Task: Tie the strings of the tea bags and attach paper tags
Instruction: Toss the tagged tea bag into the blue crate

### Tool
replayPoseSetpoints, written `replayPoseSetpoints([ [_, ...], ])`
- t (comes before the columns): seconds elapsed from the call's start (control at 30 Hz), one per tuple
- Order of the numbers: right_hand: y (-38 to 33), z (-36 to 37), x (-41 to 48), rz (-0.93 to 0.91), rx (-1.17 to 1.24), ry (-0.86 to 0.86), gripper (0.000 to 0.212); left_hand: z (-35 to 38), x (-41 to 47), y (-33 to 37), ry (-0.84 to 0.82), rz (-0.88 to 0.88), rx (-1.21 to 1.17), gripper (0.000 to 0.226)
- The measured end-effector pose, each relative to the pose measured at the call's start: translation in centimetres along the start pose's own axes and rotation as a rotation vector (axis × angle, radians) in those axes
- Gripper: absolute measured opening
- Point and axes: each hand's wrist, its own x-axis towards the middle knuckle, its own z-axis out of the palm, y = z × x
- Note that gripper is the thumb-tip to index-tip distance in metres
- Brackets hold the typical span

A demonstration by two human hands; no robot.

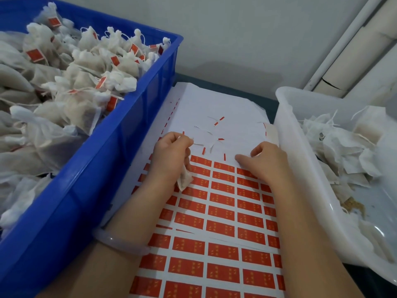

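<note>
My left hand (171, 153) is curled round a small white tea bag (184, 179), whose lower end sticks out below my palm. My right hand (264, 162) rests with curled fingers on the top row of a sheet of red paper tags (219, 229), its fingertips at the sheet's peeled white part (214, 110). Whether it pinches a tag, I cannot tell. The sheet lies between two bins on the table.
A blue crate (120, 134) on the left holds several tied tea bags with red tags. A white tub (296, 147) on the right holds several loose untagged bags. A grey wall and white pipes stand behind. A pale bangle (120, 244) circles my left wrist.
</note>
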Motion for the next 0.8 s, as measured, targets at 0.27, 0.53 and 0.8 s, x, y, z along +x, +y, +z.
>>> replayPoseSetpoints([
  [0.27, 1.1, -0.4, 0.1, 0.063, 0.213, 0.082, 0.027, 0.0, 0.0, -0.1, -0.011, -0.009, 0.004, 0.016],
  [0.53, 1.1, -0.5, -1.3, 0.017, 0.516, 0.308, 0.027, 0.1, 0.2, -0.2, 0.005, -0.003, 0.043, 0.016],
  [0.8, 0.9, -0.6, -2.4, -0.043, 0.595, 0.341, 0.025, 0.1, 0.1, -0.1, 0.001, -0.012, 0.046, 0.017],
])
